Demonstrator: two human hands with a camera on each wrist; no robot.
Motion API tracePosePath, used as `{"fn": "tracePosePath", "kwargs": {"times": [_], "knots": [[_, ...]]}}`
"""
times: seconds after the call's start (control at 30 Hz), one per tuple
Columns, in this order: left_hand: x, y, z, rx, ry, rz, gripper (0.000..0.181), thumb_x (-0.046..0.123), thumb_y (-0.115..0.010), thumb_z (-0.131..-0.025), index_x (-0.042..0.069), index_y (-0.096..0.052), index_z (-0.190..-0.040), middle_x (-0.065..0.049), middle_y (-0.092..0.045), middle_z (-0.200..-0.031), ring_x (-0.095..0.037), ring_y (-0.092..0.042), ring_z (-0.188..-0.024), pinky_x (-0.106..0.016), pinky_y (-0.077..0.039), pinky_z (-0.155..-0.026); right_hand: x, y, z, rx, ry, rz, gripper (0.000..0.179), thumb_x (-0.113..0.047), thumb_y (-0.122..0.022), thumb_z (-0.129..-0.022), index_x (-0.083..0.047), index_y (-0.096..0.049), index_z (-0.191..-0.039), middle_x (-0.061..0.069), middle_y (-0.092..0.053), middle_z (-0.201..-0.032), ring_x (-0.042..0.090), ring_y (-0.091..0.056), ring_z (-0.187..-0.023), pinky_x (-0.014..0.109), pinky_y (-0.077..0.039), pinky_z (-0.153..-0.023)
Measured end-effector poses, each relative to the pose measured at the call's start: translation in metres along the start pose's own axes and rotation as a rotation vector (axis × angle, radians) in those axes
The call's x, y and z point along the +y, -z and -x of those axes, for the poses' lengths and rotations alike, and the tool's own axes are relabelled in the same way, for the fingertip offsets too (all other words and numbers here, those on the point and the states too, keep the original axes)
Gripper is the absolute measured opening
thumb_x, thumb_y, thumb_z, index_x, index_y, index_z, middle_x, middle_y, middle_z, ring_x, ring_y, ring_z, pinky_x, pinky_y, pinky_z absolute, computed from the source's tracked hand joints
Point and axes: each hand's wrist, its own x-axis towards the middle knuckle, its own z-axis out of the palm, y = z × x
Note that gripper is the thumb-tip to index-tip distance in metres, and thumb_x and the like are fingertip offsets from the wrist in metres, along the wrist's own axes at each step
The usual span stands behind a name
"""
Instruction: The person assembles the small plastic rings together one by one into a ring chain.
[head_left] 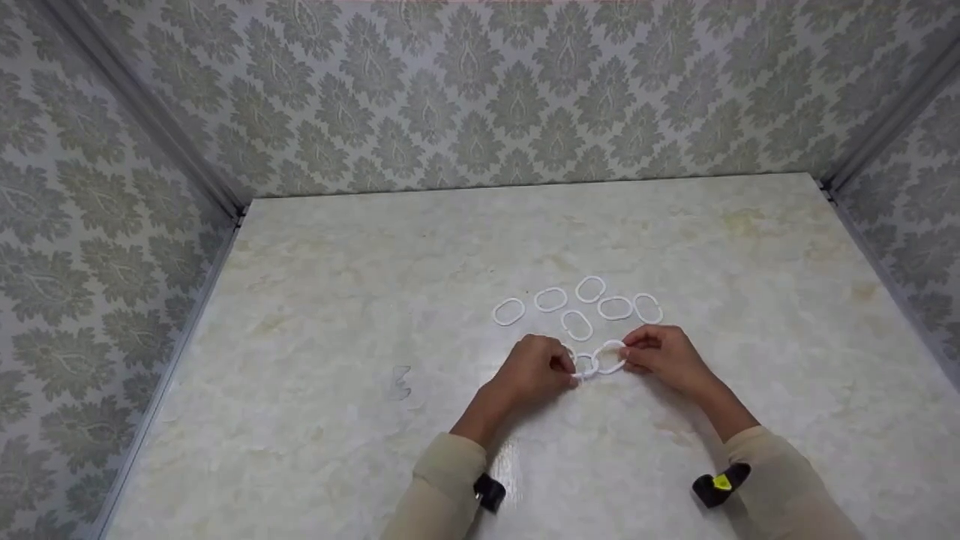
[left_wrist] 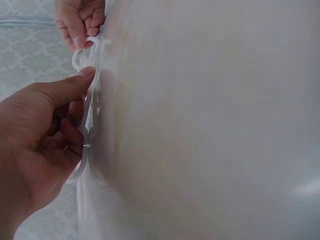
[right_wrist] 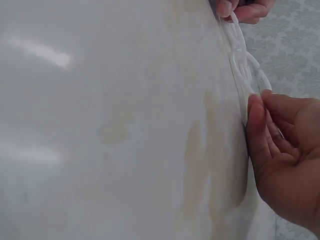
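Note:
My left hand (head_left: 534,367) pinches a white oval ring (head_left: 585,375), the kind used on shower curtains, between thumb and fingers. Hooked through it is a second white ring (head_left: 609,373), whose right end my right hand (head_left: 667,358) grips with thumb and fingertips. Both hands work low over the table, facing each other. In the right wrist view, the linked rings (right_wrist: 238,70) stretch between the two hands. Part of another white ring (left_wrist: 75,176) shows beneath the left fingers in the left wrist view, and those fingers hide some of it.
Several loose white rings (head_left: 551,289) lie flat on the marbled table (head_left: 337,300), just beyond the hands. A small clear piece with a wavy edge (head_left: 401,384) lies left of the left hand. Patterned panels (head_left: 472,97) border the table at the back and sides.

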Motion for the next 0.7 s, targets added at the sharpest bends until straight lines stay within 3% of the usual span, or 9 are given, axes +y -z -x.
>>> {"fn": "tracePosePath", "kwargs": {"times": [0.23,0.4,0.53,0.7], "knots": [[-0.005,0.005,0.003,-0.013,-0.008,0.059,0.008,0.018,-0.080,-0.085,0.011,-0.079,-0.081,-0.001,-0.075,-0.078,0.003,-0.054,-0.067,-0.014,-0.045,-0.064,-0.001,0.000,-0.001,-0.050,-0.082,-0.025,0.034,0.000,-0.066,-0.093,0.021,-0.058,-0.119,-0.008,-0.072,-0.081,0.000,-0.070,-0.073,0.017,-0.058,-0.070],[-0.007,0.006,0.001,0.073,-0.009,0.130,0.008,0.018,-0.076,-0.090,0.010,-0.079,-0.089,-0.003,-0.075,-0.086,0.000,-0.054,-0.067,-0.016,-0.045,-0.063,-0.003,0.001,-0.001,-0.048,-0.124,-0.057,0.034,0.000,-0.065,-0.094,0.021,-0.057,-0.120,-0.006,-0.073,-0.082,0.001,-0.071,-0.073,0.018,-0.058,-0.070],[-0.002,0.002,-0.004,0.141,-0.027,0.059,0.009,0.018,-0.075,-0.089,0.011,-0.079,-0.091,-0.003,-0.075,-0.090,-0.004,-0.054,-0.070,-0.016,-0.043,-0.065,-0.004,0.001,-0.002,-0.040,-0.157,-0.052,0.031,-0.003,-0.066,-0.094,0.016,-0.059,-0.118,-0.006,-0.073,-0.079,0.002,-0.071,-0.073,0.018,-0.058,-0.069],[0.009,-0.010,-0.011,0.130,-0.054,-0.054,0.021,0.019,-0.077,-0.087,0.008,-0.078,-0.106,-0.004,-0.076,-0.102,-0.010,-0.063,-0.079,-0.017,-0.049,-0.071,-0.004,-0.001,-0.002,-0.038,-0.164,-0.075,0.028,-0.005,-0.065,-0.095,0.014,-0.061,-0.115,-0.007,-0.074,-0.077,0.001,-0.071,-0.072,0.017,-0.058,-0.068]]}}
